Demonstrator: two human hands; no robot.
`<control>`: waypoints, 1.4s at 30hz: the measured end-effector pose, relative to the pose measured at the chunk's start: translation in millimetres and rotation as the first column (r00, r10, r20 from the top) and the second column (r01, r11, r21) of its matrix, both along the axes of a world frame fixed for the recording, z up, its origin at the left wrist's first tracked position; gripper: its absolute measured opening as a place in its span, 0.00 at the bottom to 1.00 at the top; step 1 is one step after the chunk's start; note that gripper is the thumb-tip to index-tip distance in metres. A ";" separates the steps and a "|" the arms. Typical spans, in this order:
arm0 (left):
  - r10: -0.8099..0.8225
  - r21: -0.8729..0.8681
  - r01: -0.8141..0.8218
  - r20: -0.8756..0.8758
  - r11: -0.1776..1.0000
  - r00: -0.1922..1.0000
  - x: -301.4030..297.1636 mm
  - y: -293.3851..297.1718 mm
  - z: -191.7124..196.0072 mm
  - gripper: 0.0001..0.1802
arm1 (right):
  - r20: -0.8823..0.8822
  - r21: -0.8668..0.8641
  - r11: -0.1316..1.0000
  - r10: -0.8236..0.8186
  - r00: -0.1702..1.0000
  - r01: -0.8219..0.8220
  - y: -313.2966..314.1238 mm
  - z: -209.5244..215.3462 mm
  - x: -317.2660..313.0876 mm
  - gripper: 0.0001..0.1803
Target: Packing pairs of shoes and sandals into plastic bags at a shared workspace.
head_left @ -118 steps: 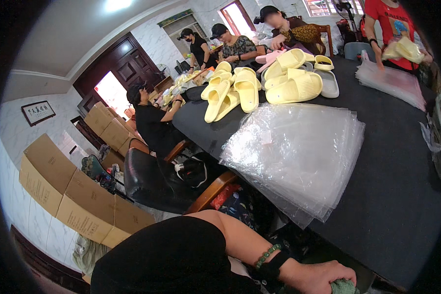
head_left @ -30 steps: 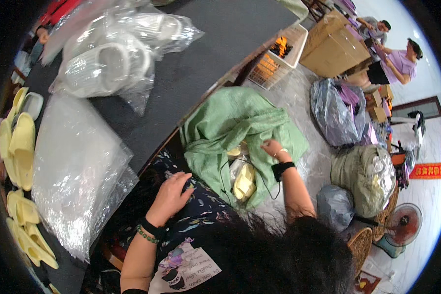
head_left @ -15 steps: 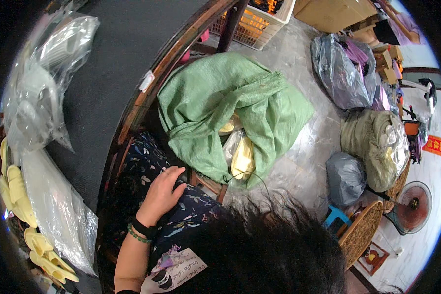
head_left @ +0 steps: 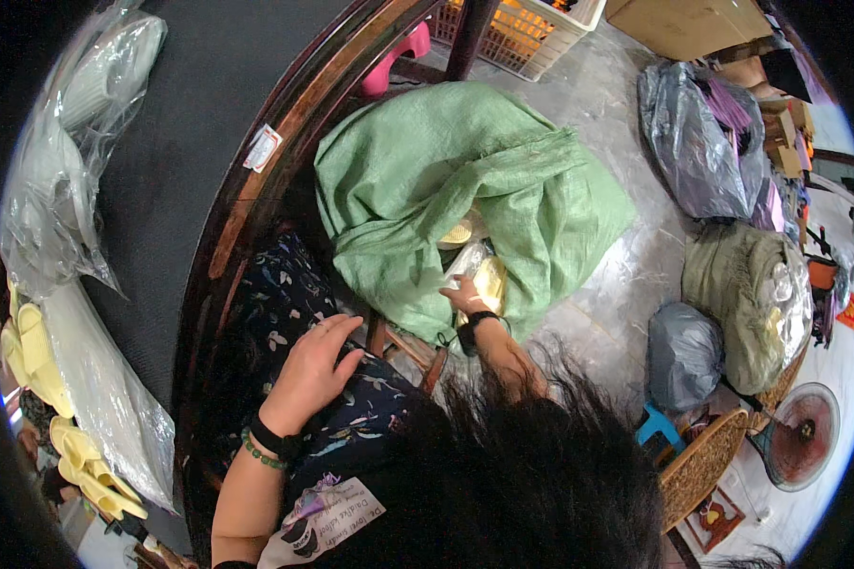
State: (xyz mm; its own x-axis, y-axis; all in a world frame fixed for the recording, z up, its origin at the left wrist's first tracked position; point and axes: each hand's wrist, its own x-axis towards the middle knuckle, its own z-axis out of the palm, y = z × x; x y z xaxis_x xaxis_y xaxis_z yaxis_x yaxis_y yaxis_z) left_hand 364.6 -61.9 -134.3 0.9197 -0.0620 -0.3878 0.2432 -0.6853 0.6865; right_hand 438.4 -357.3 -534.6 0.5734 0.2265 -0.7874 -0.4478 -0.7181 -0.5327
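Observation:
A large green woven sack (head_left: 417,152) sits on the floor in front of me, its mouth gaping toward me. Inside show a ridged yellow slipper (head_left: 457,233) and, nearer, another yellow slipper (head_left: 490,284) beside clear plastic wrap (head_left: 467,258). My right hand (head_left: 467,296) is at that opening, fingers stretched out over the wrap and the nearer slipper; no grip shows. My left hand (head_left: 311,372) lies on the dark floral cloth (head_left: 280,294) over my lap, fingers extended and holding nothing. The depths of the sack are hidden by its folds.
On the left, a dark-topped table (head_left: 199,123) with a wooden edge carries plastic-wrapped white slippers (head_left: 62,180) and loose yellow slippers (head_left: 38,351). Rightward stand a grey plastic bag (head_left: 702,142), an olive sack (head_left: 740,294) and a fan (head_left: 802,436). A white crate (head_left: 531,43) is behind.
My right hand has come into view and reached into the sack's mouth. My left hand stays on my lap. The view has shifted slightly.

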 end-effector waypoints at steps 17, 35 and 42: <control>-0.056 -0.018 0.055 -0.043 0.998 0.998 11.8 -17.1 -4.9 0.22 | 0.024 -0.058 0.977 0.206 0.978 -0.204 100.9 30.0 -31.3 0.29; 0.638 -0.597 -0.776 -0.519 0.205 0.569 2.0 -22.1 -52.1 0.24 | 0.380 0.868 0.363 -0.047 0.924 -0.338 214.0 384.2 16.8 0.13; 0.632 -0.554 -0.821 -0.687 -0.139 0.357 -16.0 13.7 -47.3 0.21 | 0.822 0.323 0.841 -0.023 0.568 -0.434 93.2 270.2 82.5 0.24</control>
